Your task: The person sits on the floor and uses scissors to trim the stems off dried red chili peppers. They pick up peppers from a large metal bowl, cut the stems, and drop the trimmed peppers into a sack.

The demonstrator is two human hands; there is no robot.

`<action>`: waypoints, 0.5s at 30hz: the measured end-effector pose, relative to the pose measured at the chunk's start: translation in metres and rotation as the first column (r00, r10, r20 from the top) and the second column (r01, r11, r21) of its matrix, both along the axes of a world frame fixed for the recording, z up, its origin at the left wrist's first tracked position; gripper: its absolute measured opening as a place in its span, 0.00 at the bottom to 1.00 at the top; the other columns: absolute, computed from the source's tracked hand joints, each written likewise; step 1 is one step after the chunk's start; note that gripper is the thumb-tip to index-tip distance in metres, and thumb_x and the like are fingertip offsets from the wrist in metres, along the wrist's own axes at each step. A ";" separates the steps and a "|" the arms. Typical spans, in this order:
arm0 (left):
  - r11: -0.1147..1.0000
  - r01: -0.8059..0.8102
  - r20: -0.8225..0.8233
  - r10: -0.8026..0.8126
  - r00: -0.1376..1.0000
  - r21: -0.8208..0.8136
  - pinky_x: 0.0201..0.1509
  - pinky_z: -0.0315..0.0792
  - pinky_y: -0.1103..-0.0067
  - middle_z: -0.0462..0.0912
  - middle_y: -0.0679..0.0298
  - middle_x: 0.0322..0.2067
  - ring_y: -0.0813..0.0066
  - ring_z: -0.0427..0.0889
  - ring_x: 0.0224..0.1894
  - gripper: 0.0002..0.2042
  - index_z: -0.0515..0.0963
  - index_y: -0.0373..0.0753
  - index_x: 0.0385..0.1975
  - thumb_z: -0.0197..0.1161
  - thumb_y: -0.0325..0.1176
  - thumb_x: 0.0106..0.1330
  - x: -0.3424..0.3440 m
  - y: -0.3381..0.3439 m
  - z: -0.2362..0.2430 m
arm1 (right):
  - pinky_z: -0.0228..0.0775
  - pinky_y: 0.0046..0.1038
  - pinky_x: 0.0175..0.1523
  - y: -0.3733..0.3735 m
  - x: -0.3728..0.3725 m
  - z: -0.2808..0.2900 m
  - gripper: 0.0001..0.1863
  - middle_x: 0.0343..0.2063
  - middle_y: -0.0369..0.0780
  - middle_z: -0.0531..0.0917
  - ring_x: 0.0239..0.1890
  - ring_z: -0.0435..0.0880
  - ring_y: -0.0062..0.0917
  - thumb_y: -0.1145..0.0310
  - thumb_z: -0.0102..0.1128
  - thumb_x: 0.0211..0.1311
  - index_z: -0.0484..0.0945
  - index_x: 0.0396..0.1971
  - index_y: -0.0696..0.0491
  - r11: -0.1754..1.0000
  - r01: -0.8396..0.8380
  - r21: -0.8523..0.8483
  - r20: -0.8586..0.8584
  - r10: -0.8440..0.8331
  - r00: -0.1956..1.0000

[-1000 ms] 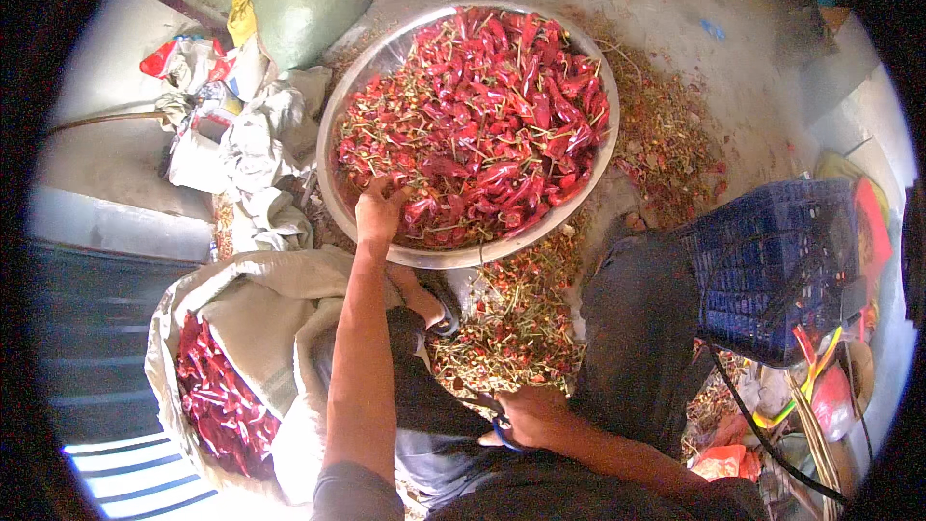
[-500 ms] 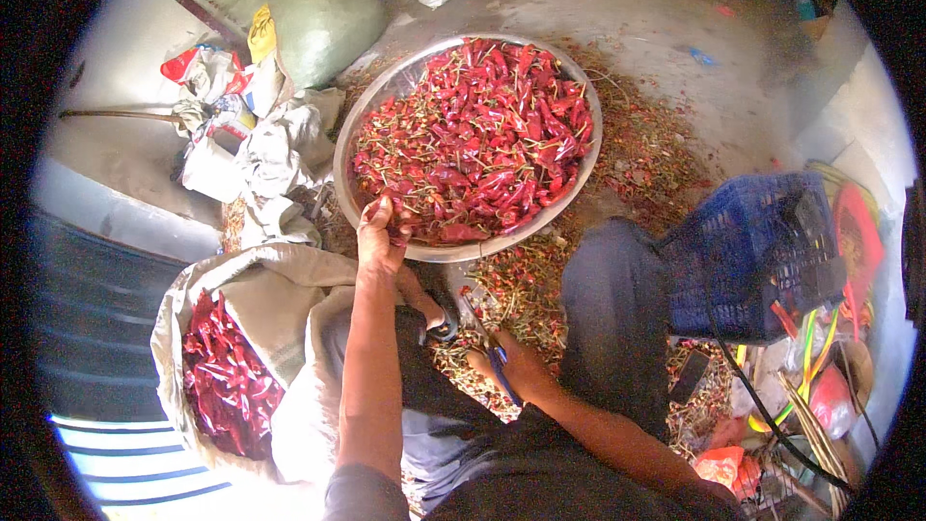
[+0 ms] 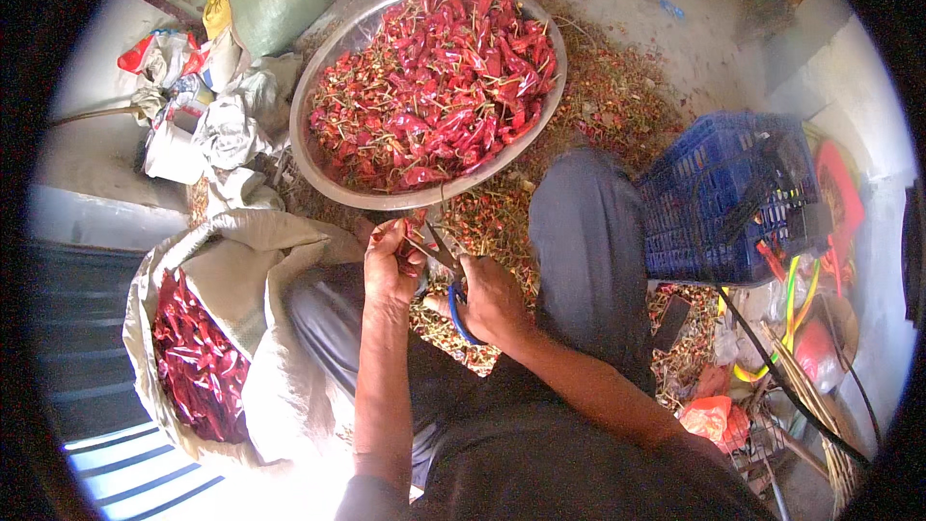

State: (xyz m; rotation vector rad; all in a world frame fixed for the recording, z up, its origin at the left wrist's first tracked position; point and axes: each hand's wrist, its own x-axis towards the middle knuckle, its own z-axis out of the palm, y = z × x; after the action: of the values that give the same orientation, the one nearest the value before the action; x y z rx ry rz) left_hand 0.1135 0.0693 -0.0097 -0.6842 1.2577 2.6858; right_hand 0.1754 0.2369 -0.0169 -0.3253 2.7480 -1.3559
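Note:
A wide metal basin (image 3: 301,166) full of dried red chili peppers (image 3: 453,87) with stems stands in front of me. Just below its near rim, my left hand (image 3: 388,260) pinches a red chili pepper (image 3: 415,226), mostly covered by the fingers. Blue-handled scissors (image 3: 453,307) are gripped in my right hand (image 3: 492,299). Their blades (image 3: 439,249) are spread apart and reach up to the pepper beside my left fingers. By my left leg, an open woven sack (image 3: 260,275) holds more red peppers (image 3: 198,357).
Cut stems and bits (image 3: 617,77) litter the floor around the basin. A blue plastic crate (image 3: 723,198) stands right of my right knee, with a dark phone-like slab (image 3: 672,322) below it. Crumpled bags (image 3: 231,130) lie left of the basin; a full pale green sack (image 3: 285,0) is behind.
My left hand has drawn back from the basin's rim with a pepper. My right hand has raised the scissors to it, blades now apart. The whole view has shifted.

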 end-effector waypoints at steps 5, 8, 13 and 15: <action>0.999 -0.004 0.035 0.006 0.999 -0.045 0.18 0.64 0.86 0.76 0.69 0.24 0.81 0.71 0.19 0.04 0.75 0.40 0.35 0.52 0.26 0.67 0.014 0.008 0.003 | 0.68 0.43 0.36 0.006 0.000 0.006 0.39 0.27 0.49 0.75 0.31 0.76 0.44 0.41 0.68 0.45 0.72 0.45 0.60 0.992 0.033 0.125 -0.109 -0.019 0.994; 0.997 0.057 -0.015 -0.058 0.998 -0.043 0.19 0.63 0.86 0.76 0.68 0.26 0.81 0.72 0.22 0.03 0.74 0.40 0.35 0.53 0.26 0.66 0.018 0.013 0.005 | 0.69 0.42 0.36 0.007 0.000 -0.003 0.32 0.25 0.47 0.75 0.30 0.77 0.43 0.48 0.70 0.47 0.72 0.42 0.59 0.987 0.073 0.144 -0.212 -0.041 0.976; 0.995 0.085 -0.037 -0.087 0.996 -0.051 0.21 0.67 0.86 0.77 0.66 0.24 0.81 0.73 0.21 0.02 0.75 0.37 0.35 0.56 0.27 0.66 0.027 0.012 -0.002 | 0.71 0.43 0.38 0.008 0.001 -0.013 0.34 0.28 0.52 0.79 0.32 0.79 0.46 0.45 0.68 0.49 0.74 0.41 0.62 0.997 0.044 0.058 -0.127 -0.037 0.991; 0.989 0.108 -0.050 -0.114 0.992 -0.104 0.22 0.68 0.86 0.75 0.67 0.22 0.82 0.73 0.21 0.02 0.75 0.37 0.34 0.58 0.25 0.64 0.027 0.010 -0.003 | 0.71 0.43 0.38 0.009 0.001 -0.015 0.35 0.29 0.53 0.79 0.32 0.80 0.47 0.44 0.68 0.48 0.74 0.41 0.63 0.998 0.032 0.053 -0.135 -0.024 0.991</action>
State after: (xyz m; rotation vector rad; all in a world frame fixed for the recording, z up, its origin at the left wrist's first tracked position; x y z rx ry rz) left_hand 0.1408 0.0793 -0.0126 -0.5367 1.4102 2.5830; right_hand 0.1763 0.2455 -0.0314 -0.3898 2.9032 -1.3074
